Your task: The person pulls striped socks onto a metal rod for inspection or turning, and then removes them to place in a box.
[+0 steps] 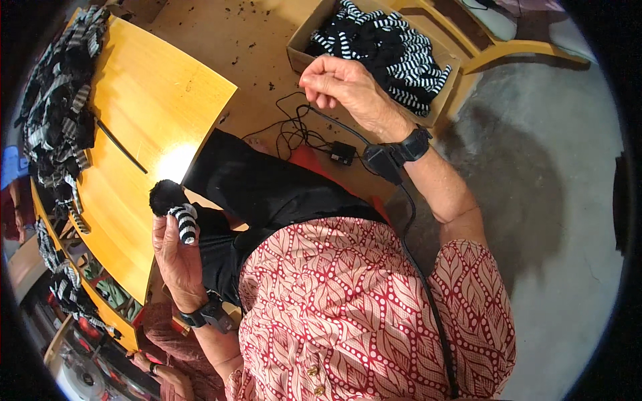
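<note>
My left hand [175, 260] is closed, pinching a small knitted piece [184, 222] with black and white stripes and a fluffy black ball-like end, beside the near edge of the yellow table. What the piece is exactly, I cannot tell. My right hand [338, 83] is raised well away from it, in front of a cardboard box. Its thumb and fingers are pressed together; anything thin between them is too small to make out.
The yellow table [157, 87] carries a long heap of black and grey striped knitwear [57, 100] and a thin black stick [120, 146]. The cardboard box [297, 57] holds black and white striped knits. Cables and a black adapter [343, 153] lie below. Another person's arm [167, 375] shows lower left.
</note>
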Available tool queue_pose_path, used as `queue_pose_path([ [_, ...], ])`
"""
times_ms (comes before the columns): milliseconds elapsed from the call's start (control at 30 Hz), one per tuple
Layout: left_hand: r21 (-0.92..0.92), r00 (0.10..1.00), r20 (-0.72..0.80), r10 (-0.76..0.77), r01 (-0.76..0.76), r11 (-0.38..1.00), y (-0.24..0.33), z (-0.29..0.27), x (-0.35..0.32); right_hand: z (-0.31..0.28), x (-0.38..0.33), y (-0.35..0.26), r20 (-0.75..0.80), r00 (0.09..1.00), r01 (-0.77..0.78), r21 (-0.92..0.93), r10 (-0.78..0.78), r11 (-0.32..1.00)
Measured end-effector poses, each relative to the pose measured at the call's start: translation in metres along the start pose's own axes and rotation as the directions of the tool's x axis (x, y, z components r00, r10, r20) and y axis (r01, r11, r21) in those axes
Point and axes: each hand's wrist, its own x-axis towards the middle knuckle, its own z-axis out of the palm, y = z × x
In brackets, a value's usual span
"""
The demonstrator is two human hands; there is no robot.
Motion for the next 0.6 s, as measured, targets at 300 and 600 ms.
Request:
queue_pose_path([
  [300, -0.002, 0.999, -0.036, -0.027, 0.027, 1.000, 0.000, 0.003, 0.001, -0.021, 0.033, 0.032, -0.363, 0.931, 0.228, 0.671, 0.043, 0.706],
  [600, -0.010, 0.998, -0.023, -0.053, 0.053, 0.999, -0.003, 0.007, 0.004, -0.098, 0.059, 0.056, -0.583, 0.797, 0.530, 0.800, 0.157, 0.282],
])
